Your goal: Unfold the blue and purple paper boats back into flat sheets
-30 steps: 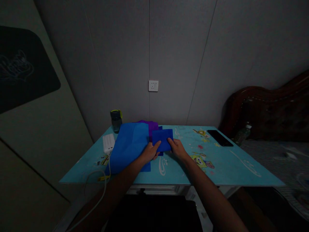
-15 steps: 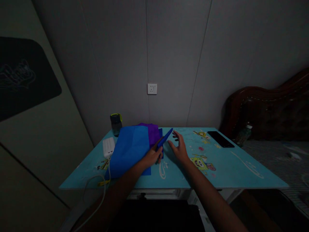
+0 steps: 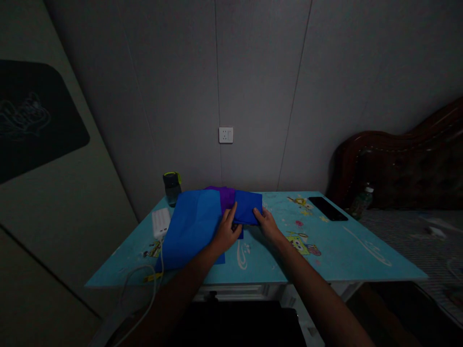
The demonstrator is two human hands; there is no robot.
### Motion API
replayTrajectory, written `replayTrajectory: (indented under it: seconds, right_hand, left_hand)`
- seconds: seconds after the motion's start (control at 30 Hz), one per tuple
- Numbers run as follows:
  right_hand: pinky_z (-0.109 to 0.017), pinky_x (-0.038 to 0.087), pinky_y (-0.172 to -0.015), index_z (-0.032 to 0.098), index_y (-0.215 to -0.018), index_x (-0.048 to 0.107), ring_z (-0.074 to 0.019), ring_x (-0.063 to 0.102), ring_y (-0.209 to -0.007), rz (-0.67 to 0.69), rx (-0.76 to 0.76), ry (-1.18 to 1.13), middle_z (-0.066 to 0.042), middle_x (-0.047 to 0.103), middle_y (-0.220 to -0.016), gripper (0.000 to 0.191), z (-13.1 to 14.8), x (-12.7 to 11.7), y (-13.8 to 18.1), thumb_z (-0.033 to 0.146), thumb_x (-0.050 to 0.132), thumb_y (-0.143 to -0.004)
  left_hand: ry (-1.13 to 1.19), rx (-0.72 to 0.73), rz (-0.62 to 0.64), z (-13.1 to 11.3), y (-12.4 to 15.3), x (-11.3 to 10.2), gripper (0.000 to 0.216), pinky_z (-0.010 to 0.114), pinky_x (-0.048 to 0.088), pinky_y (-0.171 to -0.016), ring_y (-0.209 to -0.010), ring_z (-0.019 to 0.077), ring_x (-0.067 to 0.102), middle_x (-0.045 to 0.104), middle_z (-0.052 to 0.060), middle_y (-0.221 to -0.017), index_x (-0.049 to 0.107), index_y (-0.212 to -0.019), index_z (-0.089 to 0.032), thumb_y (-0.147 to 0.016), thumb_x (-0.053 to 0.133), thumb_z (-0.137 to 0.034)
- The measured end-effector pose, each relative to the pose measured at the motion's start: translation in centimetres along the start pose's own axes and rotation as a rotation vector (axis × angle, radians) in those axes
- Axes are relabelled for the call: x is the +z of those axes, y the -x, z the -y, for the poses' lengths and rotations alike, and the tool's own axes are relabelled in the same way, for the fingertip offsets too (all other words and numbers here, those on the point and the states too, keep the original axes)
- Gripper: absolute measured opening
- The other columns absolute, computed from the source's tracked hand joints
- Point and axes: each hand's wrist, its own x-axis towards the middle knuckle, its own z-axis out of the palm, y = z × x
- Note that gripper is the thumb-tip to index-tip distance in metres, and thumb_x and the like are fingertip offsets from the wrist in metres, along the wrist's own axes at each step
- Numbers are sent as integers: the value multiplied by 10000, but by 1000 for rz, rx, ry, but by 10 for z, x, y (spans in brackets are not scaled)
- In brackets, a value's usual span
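Note:
Between my two hands is a dark blue folded piece, cloth or paper (image 3: 248, 206), its flat face turned toward me. My left hand (image 3: 227, 231) grips its lower left edge, with fingers against the face. At its right edge my right hand (image 3: 266, 222) pinches it, thumb in front and fingers behind. Left of it lies a larger bright blue sheet (image 3: 195, 221), spread on the table. Purple material (image 3: 226, 196) shows behind that sheet. A bit of dark blue also shows under my left hand, partly hidden.
The light blue cartoon-printed table (image 3: 347, 260) carries a white power bank (image 3: 161, 222) with a cable at left, a dark bottle (image 3: 172, 189) behind it, and a black phone (image 3: 327, 208) at right. A plastic bottle (image 3: 361, 202) stands beyond the right edge, by the bed.
My right hand, open and apart before, has closed on the right edge of the dark blue folded piece. The piece has turned from edge-on to face me.

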Motion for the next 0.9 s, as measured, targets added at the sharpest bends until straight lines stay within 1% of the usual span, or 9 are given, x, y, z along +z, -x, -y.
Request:
replayTrajectory:
  seconds: [0.07,0.13,0.2,0.27,0.4,0.5,0.67,0.8,0.9]
  right_hand:
    - [-273,538,-565,198,-1042,636,-166,652,-653,-40,-5,-25,-35,731,-858,535,1,-3,-3,582,775,-696]
    - [-254,507,-496,193,-1023,630,-148,622,-570,-31,13,-24,-25,717,-786,537,0,-4,-4,597,768,-697]
    - [-250,489,-464,190,-1008,626,-134,593,-508,9,52,-18,-16,701,-727,539,-1,-3,-2,614,757,-703]
    - [-255,492,-462,191,-1009,622,-132,586,-493,35,94,-33,-17,699,-720,545,-2,-2,0,625,751,-705]
    - [-248,477,-443,197,-984,634,-137,591,-528,33,165,-74,-22,699,-748,522,-1,-2,2,615,763,-699]
    - [-225,437,-404,194,-929,647,-111,542,-487,44,189,-87,-1,671,-704,473,2,-2,3,587,777,-700]
    - [-216,402,-377,179,-871,643,-90,486,-426,125,223,-100,5,648,-662,447,6,1,7,592,748,-735]
    - [-213,388,-380,185,-838,638,-92,493,-407,170,266,-110,13,633,-623,432,5,2,10,594,740,-744]
    - [-220,392,-386,182,-829,645,-94,493,-396,189,289,-109,11,635,-613,419,5,2,11,588,726,-762]
  left_hand:
    - [197,-78,36,-1,1,4,944,291,529,-814,-861,118,581,518,78,-1232,59,-1560,-314,-818,637,-228]
    - [332,-143,61,-1,1,5,981,258,527,-739,-775,102,588,583,68,-1140,8,-1561,-291,-824,655,-285]
    - [377,-173,70,1,0,5,899,242,513,-670,-685,104,579,631,35,-949,47,-1565,-237,-870,607,-336]
    - [358,-169,73,3,0,3,801,235,494,-621,-612,108,563,618,-7,-772,89,-1565,-193,-920,533,-361]
    - [188,-115,98,2,1,-3,696,241,480,-624,-591,120,570,592,-38,-662,146,-1557,-178,-960,459,-350]
    - [50,-81,80,-1,3,-6,719,262,489,-669,-645,138,599,636,-21,-732,156,-1554,-194,-943,499,-353]
    - [4,-3,26,-4,3,-10,751,332,514,-810,-892,195,658,699,56,-1040,154,-1556,-226,-928,534,-383]
    - [-28,61,0,-6,2,-13,702,391,477,-959,-1142,246,612,607,130,-1316,206,-1549,-213,-943,496,-417]
    - [-41,100,3,-4,1,-15,696,416,427,-1041,-1278,269,534,523,160,-1425,212,-1548,-194,-953,466,-451]
